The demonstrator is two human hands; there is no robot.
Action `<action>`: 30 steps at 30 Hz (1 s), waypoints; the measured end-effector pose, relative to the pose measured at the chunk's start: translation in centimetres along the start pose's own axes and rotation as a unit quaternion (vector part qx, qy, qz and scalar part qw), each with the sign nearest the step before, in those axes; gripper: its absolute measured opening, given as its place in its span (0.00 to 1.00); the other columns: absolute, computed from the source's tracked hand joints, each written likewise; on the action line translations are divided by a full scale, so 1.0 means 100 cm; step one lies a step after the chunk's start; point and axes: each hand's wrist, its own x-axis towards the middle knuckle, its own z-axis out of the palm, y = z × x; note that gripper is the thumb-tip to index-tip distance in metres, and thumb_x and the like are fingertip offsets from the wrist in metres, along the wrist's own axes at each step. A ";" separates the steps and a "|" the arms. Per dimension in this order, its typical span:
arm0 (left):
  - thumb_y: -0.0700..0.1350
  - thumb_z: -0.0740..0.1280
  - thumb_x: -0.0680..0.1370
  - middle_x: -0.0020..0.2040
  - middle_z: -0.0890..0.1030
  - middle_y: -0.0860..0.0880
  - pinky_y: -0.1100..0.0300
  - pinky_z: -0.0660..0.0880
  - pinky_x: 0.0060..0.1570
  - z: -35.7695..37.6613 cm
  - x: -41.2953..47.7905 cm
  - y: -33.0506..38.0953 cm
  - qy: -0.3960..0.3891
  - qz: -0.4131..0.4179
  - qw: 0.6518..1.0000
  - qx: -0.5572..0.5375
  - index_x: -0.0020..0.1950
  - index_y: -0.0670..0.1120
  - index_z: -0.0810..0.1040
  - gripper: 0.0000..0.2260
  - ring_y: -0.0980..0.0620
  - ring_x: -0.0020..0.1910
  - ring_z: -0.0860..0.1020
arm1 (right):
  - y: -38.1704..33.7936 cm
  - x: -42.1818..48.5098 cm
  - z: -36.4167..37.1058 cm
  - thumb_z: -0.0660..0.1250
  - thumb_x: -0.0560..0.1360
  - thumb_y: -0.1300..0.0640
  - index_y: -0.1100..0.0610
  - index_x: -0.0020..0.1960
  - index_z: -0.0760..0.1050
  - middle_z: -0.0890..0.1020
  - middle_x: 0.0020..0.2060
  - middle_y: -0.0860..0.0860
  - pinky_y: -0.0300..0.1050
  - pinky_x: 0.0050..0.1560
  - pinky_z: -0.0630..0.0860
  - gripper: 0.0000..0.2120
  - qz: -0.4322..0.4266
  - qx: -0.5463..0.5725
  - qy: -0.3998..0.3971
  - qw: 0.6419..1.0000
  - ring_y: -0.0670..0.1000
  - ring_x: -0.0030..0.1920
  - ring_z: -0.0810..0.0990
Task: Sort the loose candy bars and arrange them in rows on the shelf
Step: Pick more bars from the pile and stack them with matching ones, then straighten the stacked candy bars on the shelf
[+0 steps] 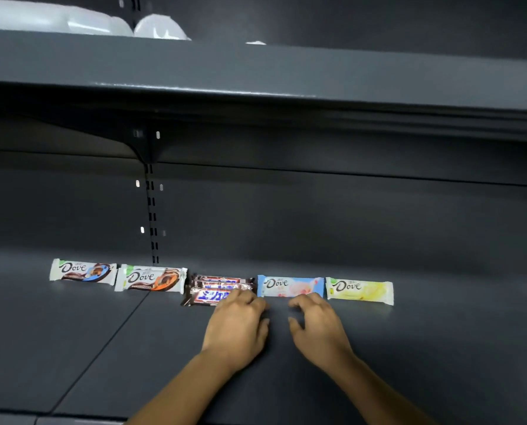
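A row of candy bars lies along the back of the dark shelf (102,348). From the left: a white Dove bar with blue (83,271), a white Dove bar with orange (150,279), several brown Snickers bars (213,289) lined up one behind another, a light blue Dove bar (289,286) and a yellow Dove bar (360,291). My left hand (237,326) lies palm down with its fingertips on the right end of the front Snickers bar. My right hand (317,325) rests on the shelf with fingers loosely curled, just in front of the blue Dove bar, holding nothing.
An upper shelf (256,75) overhangs the row and carries pale plastic packages (161,27). A slotted upright (151,210) runs down the back panel. A seam splits the shelf floor at the left.
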 end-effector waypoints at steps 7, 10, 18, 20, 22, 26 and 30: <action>0.52 0.58 0.78 0.59 0.75 0.52 0.58 0.68 0.60 -0.007 -0.020 0.041 -0.030 -0.023 0.999 -0.013 0.63 0.53 0.73 0.15 0.50 0.62 0.69 | 0.004 -0.042 -0.031 0.62 0.75 0.55 0.52 0.56 0.75 0.77 0.54 0.49 0.42 0.56 0.72 0.11 0.015 -0.006 -0.005 1.000 0.50 0.55 0.76; 0.51 0.59 0.78 0.58 0.76 0.51 0.59 0.69 0.58 -0.016 -0.034 0.050 -0.028 -0.012 0.999 -0.027 0.62 0.53 0.74 0.14 0.50 0.61 0.70 | -0.001 -0.062 -0.046 0.62 0.75 0.55 0.52 0.55 0.76 0.78 0.52 0.49 0.42 0.52 0.74 0.10 0.037 -0.009 0.013 0.999 0.50 0.52 0.77; 0.49 0.59 0.78 0.56 0.76 0.51 0.58 0.71 0.55 -0.034 -0.088 0.069 0.004 0.029 0.996 -0.079 0.61 0.51 0.74 0.13 0.51 0.57 0.72 | -0.030 -0.122 -0.060 0.62 0.75 0.59 0.55 0.54 0.77 0.79 0.49 0.51 0.42 0.52 0.72 0.09 0.044 -0.006 0.071 0.996 0.52 0.51 0.77; 0.49 0.58 0.78 0.56 0.76 0.51 0.59 0.71 0.54 -0.035 -0.101 0.074 0.009 0.039 0.996 -0.083 0.61 0.51 0.73 0.13 0.51 0.57 0.72 | -0.034 -0.138 -0.062 0.62 0.76 0.58 0.55 0.54 0.77 0.78 0.50 0.51 0.42 0.52 0.71 0.09 0.041 -0.022 0.078 0.996 0.51 0.53 0.75; 0.48 0.58 0.78 0.56 0.75 0.51 0.60 0.71 0.54 -0.036 -0.112 0.080 0.016 0.051 0.995 -0.086 0.61 0.51 0.73 0.12 0.51 0.56 0.72 | -0.035 -0.154 -0.066 0.61 0.76 0.58 0.55 0.55 0.76 0.78 0.50 0.50 0.42 0.52 0.70 0.09 0.038 -0.038 0.077 0.996 0.51 0.53 0.74; 0.46 0.58 0.78 0.54 0.75 0.51 0.60 0.70 0.52 -0.035 -0.130 0.097 0.015 0.095 0.991 -0.091 0.60 0.50 0.74 0.11 0.51 0.55 0.72 | -0.031 -0.181 -0.076 0.61 0.77 0.55 0.54 0.55 0.76 0.78 0.50 0.49 0.43 0.50 0.72 0.10 0.052 -0.066 0.063 0.994 0.50 0.53 0.75; 0.44 0.58 0.78 0.52 0.77 0.50 0.57 0.73 0.49 -0.026 -0.140 0.117 -0.008 0.128 0.987 -0.093 0.57 0.49 0.75 0.11 0.49 0.54 0.74 | -0.022 -0.205 -0.083 0.60 0.77 0.55 0.54 0.51 0.77 0.79 0.46 0.49 0.43 0.41 0.70 0.08 0.065 -0.081 0.057 0.993 0.51 0.45 0.77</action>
